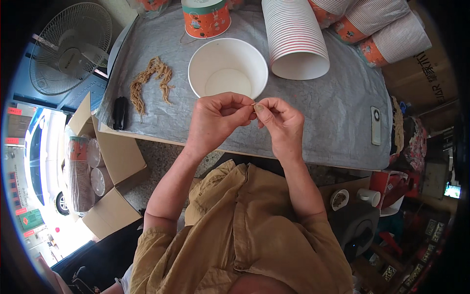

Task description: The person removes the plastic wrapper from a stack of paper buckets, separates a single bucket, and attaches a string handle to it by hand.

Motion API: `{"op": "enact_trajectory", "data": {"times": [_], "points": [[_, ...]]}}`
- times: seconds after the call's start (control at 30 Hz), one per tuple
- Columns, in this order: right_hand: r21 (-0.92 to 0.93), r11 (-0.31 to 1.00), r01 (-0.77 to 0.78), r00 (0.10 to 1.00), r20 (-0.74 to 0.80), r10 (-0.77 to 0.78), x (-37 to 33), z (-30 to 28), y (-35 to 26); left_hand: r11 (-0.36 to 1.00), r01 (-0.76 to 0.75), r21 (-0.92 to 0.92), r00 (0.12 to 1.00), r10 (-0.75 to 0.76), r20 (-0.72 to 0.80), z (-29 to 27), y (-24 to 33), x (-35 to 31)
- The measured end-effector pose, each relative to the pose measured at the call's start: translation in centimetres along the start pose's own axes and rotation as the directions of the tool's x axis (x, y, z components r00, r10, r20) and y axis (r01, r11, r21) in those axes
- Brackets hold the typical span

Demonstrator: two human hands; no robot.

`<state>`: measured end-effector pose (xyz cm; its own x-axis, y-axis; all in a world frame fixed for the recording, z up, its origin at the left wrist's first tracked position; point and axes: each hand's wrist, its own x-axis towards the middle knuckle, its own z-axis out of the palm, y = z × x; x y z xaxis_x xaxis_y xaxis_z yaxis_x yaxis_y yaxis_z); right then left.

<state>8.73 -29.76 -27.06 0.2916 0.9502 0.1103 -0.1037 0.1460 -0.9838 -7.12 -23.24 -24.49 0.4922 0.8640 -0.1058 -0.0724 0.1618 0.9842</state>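
My left hand and my right hand meet over the table's near side, fingertips pinched together. A tiny tan bit shows between them, too small to name. Just beyond the fingers stands a large white paper bucket, its open mouth facing up. A bundle of tan twine lies loosely on the grey table cover to the left. Behind the white bucket is an orange printed paper bucket with a green and white top; a thin strand lies at its base.
A long stack of white paper buckets lies at the back, with more wrapped stacks at right. A black object and a pale flat device lie near opposite table edges. A fan and an open carton stand left.
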Motion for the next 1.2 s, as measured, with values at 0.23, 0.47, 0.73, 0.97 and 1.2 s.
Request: {"op": "enact_trajectory", "data": {"times": [0.23,0.47,0.73,0.97,1.2], "points": [[0.198,0.975,-0.104,0.994,-0.008,0.108,-0.1,0.1,0.4,0.996,-0.079,0.039,0.996,0.077,0.039,-0.5,-0.7,-0.2],[0.136,0.983,-0.123,0.992,-0.015,0.126,0.0,0.1,0.1,0.996,-0.083,0.041,0.995,0.08,0.065,-0.9,-0.9,-0.3],[0.231,0.939,-0.256,0.966,0.092,0.241,0.3,-0.2,-0.5,0.987,-0.131,0.095,0.988,0.122,0.094,-1.0,-0.8,-0.6],[0.128,0.955,-0.267,0.959,0.131,0.251,0.3,-0.4,-0.8,0.987,-0.13,0.098,0.991,0.128,0.03,-1.0,-0.9,-0.6],[-0.067,0.984,-0.166,0.959,0.223,0.177,1.0,-1.1,-1.3,0.993,-0.106,0.044,0.994,0.106,0.021,-1.1,-0.9,-0.5]]}}
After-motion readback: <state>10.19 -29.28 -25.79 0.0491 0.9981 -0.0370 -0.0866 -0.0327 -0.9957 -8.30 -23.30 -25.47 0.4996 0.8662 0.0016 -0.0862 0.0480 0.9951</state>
